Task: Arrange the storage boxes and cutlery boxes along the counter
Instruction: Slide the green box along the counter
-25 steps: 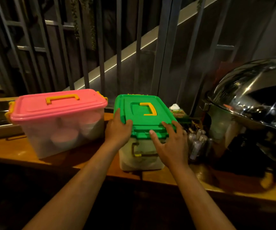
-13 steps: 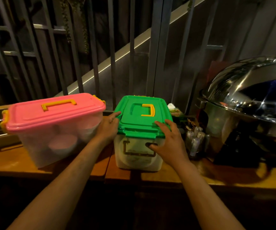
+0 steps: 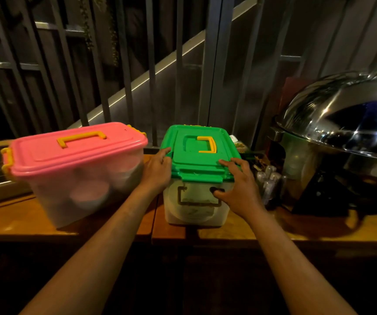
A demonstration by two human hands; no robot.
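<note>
Dim wooden bench [image 3: 239, 228], and both hands clamp the green-lidded box [image 3: 196, 178], left hand [image 3: 158, 172] and right hand [image 3: 237, 189] spread flat against opposite sides, likely to slide it square beside the pink-lidded box [image 3: 78, 169].

wood counter [image 3: 24, 221] w/ pink-lid box [image 3: 78, 169], green-lid box [image 3: 196, 178], chafing dish [image 3: 342, 137].

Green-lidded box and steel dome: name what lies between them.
Head view: a dim cluster of small bottles and packets between green-lidded box and steel dome.

pink lid [image 3: 78, 147], green lid [image 3: 196, 151], yellow handles, orange-brown counter [image 3: 24, 219]
</note>
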